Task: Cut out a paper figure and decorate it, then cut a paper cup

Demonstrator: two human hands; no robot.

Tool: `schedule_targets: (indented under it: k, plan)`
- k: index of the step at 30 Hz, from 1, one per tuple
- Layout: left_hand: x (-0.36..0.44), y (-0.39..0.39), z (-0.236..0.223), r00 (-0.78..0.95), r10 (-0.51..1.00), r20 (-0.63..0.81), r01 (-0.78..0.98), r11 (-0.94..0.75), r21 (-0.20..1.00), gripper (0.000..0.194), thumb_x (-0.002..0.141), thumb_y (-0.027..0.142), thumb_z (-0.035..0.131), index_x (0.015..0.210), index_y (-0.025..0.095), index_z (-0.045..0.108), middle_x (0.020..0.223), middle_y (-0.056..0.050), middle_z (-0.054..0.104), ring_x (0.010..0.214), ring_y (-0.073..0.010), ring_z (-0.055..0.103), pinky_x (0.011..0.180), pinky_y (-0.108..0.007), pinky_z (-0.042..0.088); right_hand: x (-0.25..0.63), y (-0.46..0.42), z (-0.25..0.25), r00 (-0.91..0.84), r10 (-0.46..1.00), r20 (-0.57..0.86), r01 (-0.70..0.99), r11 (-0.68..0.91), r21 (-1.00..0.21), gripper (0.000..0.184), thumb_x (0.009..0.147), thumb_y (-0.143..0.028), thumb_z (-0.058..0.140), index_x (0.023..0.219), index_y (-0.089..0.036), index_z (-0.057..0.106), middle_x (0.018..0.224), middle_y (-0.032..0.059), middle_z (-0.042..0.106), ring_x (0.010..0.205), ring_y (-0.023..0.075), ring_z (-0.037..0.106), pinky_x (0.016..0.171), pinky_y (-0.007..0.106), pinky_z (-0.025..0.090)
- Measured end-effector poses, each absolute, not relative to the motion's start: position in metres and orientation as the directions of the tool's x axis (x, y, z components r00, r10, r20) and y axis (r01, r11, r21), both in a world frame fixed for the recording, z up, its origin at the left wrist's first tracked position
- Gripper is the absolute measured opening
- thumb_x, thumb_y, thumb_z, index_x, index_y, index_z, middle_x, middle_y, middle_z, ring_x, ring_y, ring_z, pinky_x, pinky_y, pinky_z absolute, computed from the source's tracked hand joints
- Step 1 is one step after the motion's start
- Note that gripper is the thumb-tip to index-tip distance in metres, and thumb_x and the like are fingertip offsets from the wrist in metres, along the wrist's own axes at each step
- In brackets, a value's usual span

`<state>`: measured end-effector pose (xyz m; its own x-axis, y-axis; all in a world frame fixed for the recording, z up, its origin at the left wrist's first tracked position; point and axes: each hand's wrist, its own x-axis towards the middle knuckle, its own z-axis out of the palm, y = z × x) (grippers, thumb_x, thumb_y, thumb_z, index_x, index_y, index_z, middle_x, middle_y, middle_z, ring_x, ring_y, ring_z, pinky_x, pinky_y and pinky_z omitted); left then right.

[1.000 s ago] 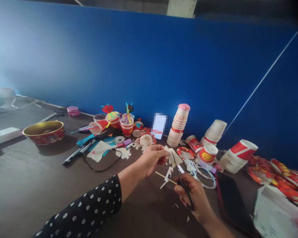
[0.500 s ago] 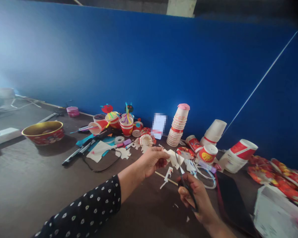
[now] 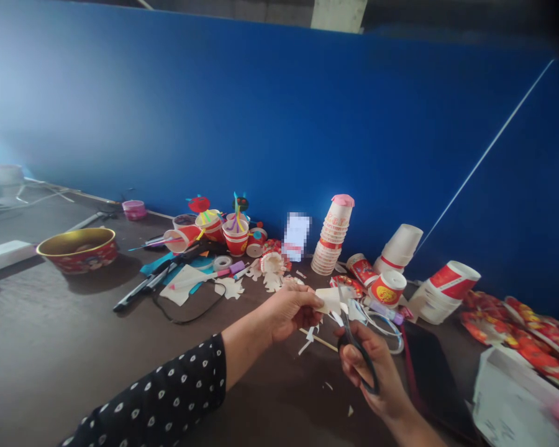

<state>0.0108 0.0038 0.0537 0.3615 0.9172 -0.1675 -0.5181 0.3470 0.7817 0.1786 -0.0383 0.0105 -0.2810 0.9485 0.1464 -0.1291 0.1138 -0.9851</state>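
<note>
Left hand (image 3: pixel 291 313) pinches a cream paper cutout (image 3: pixel 330 300) between thumb and fingers. Right hand (image 3: pixel 370 366) is closed around black-handled scissors (image 3: pixel 359 351), blades now in at the cutout's lower right edge, apparently biting it; view is poor. Wooden stick (image 3: pixel 323 340) lies just below the grip.

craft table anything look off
Yes: white paper scraps lie loose on the dark tabletop below the right hand, and a stack of red-and-white paper cups lies on its side at the right.
</note>
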Motion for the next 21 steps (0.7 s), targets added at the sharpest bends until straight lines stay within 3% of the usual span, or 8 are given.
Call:
schedule_targets:
  k: [5, 10, 14, 21]
  plan:
    - [0.0104, 0.0007, 0.0567, 0.413, 0.886, -0.21, -0.424, 0.391, 0.817, 0.014, 0.053, 0.008, 0.064, 0.055, 0.012, 0.05, 0.052, -0.003, 0.06, 0.042, -0.0079, 0.053, 0.046, -0.019, 0.042, 0.1805, -0.0383, 0.0105, -0.273, 0.948, 0.164, -0.125, 0.134, -0.983, 0.042, 0.065, -0.055, 0.068, 0.079, -0.019, 0.052, 0.049, -0.0096, 0.039, 0.035, 0.0023, 0.028, 0.032, 0.013, 0.02]
    - [0.0077, 0.0014, 0.0588, 0.383, 0.917, -0.112, -0.401, 0.274, 0.874, 0.018, 0.056, 0.018, 0.07, 0.066, 0.013, 0.056, 0.057, 0.0, 0.06, 0.049, -0.0087, 0.055, 0.047, -0.019, 0.041, 0.1787, -0.0394, 0.0106, -0.309, 0.941, 0.139, -0.118, 0.107, -0.987, 0.044, 0.063, -0.057, 0.068, 0.079, -0.019, 0.052, 0.05, -0.0099, 0.038, 0.035, 0.0015, 0.028, 0.032, 0.013, 0.021]
    - [0.0089, 0.002, 0.0588, 0.314, 0.946, -0.079, -0.372, 0.2, 0.907, 0.02, 0.055, 0.021, 0.073, 0.062, 0.013, 0.056, 0.05, 0.003, 0.055, 0.043, -0.006, 0.049, 0.045, -0.019, 0.037, 0.1778, -0.039, 0.01, -0.342, 0.931, 0.123, -0.117, 0.088, -0.989, 0.043, 0.064, -0.056, 0.068, 0.079, -0.019, 0.053, 0.051, -0.01, 0.037, 0.036, 0.0013, 0.026, 0.032, 0.013, 0.021]
    - [0.0112, 0.0009, 0.0562, 0.299, 0.948, -0.113, -0.368, 0.223, 0.903, 0.019, 0.052, 0.018, 0.072, 0.059, 0.013, 0.056, 0.051, 0.002, 0.055, 0.043, -0.0055, 0.048, 0.044, -0.018, 0.032, 0.1788, -0.0385, 0.0092, -0.333, 0.934, 0.128, -0.128, 0.09, -0.988, 0.042, 0.064, -0.055, 0.069, 0.077, -0.02, 0.052, 0.05, -0.0107, 0.034, 0.036, 0.0011, 0.025, 0.032, 0.012, 0.02]
